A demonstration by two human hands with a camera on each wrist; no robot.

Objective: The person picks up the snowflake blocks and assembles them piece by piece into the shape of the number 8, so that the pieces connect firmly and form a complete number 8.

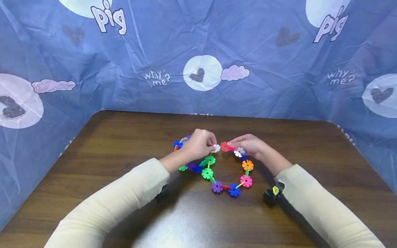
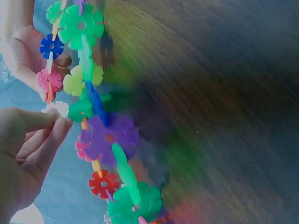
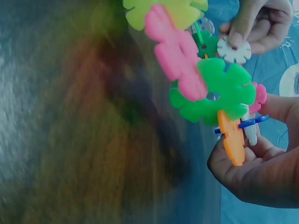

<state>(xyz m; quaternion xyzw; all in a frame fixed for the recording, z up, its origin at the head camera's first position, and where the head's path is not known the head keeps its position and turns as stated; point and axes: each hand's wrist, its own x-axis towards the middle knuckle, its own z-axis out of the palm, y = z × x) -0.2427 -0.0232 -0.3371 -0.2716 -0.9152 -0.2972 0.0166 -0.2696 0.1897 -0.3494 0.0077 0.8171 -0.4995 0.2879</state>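
Observation:
My left hand point(image 1: 200, 144) pinches a white snowflake disc point(image 1: 216, 148) between thumb and fingertips. Across a small gap, my right hand point(image 1: 249, 144) holds the chain's other end by a pink disc point(image 1: 231, 148), with a red disc point(image 1: 224, 146) at its tip. Between the hands the interlocked plastic discs hang in a loop, through green point(image 1: 207, 173), purple point(image 1: 217, 187), blue point(image 1: 234, 190) and orange point(image 1: 247, 165) ones. In the right wrist view, the white disc point(image 3: 234, 49) faces the pink one point(image 3: 258, 97).
More linked discs, among them a blue one point(image 1: 178, 144), extend behind and left of my left forearm, partly hidden by it. Beneath lies a brown wooden table point(image 1: 130, 137). A blue printed cloth point(image 1: 173, 34) hangs around its back and sides. Dark wrist cameras point(image 1: 273, 193) sit under both sleeves.

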